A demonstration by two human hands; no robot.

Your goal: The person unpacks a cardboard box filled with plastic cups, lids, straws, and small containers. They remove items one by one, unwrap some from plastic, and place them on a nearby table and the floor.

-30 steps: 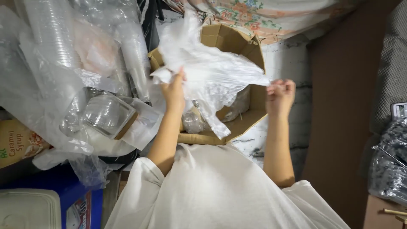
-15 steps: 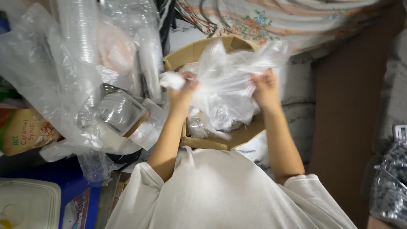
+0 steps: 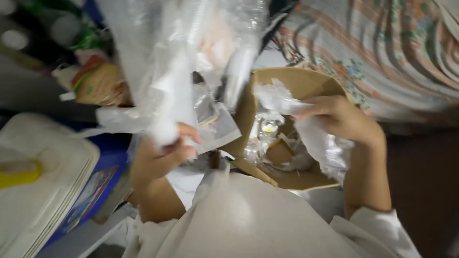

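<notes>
My left hand (image 3: 160, 155) grips the lower end of a clear plastic sleeve of stacked cups (image 3: 172, 76), left of an open cardboard box (image 3: 248, 114). My right hand (image 3: 342, 119) is over the box and holds a crumpled white plastic bag (image 3: 320, 138) that hangs into it. Inside the box lie clear plastic wrappings and a small brown piece (image 3: 277, 150). My white sleeves and shirt fill the bottom of the view.
A white lidded container (image 3: 43, 186) with a yellow piece sits on a blue crate (image 3: 107, 167) at the left. A brown printed packet (image 3: 98, 86) lies behind the plastic. A patterned cloth (image 3: 382, 52) covers the upper right. The view is blurred.
My left hand has left the white bag and moved left to take hold of the cup sleeve. My right hand has lowered the bag into the box. The view has moved closer.
</notes>
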